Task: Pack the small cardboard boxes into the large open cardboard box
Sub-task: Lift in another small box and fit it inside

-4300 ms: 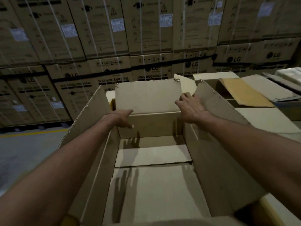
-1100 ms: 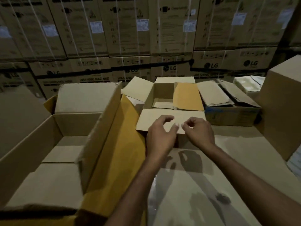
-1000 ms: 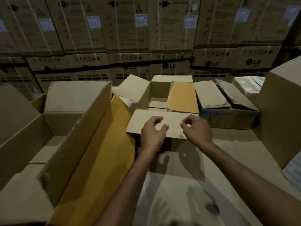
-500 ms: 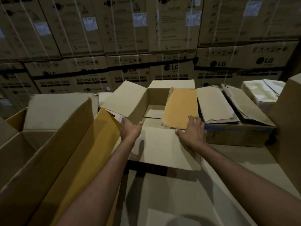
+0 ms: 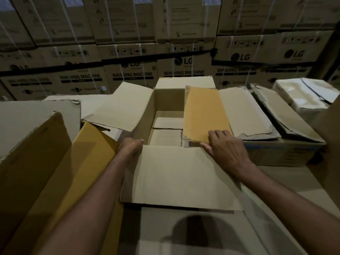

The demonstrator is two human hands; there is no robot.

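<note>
both forearms bare to the frame edge, no sleeves; rings or watch apparently none.

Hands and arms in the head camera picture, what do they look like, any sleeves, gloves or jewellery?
Both forearms are bare as far as the picture shows: no sleeves in view. The left hand and right hand wear no gloves, and no watch, bracelet or ring shows. The fingers of the right hand have short nails. The dim light hides finer marks.
</note>
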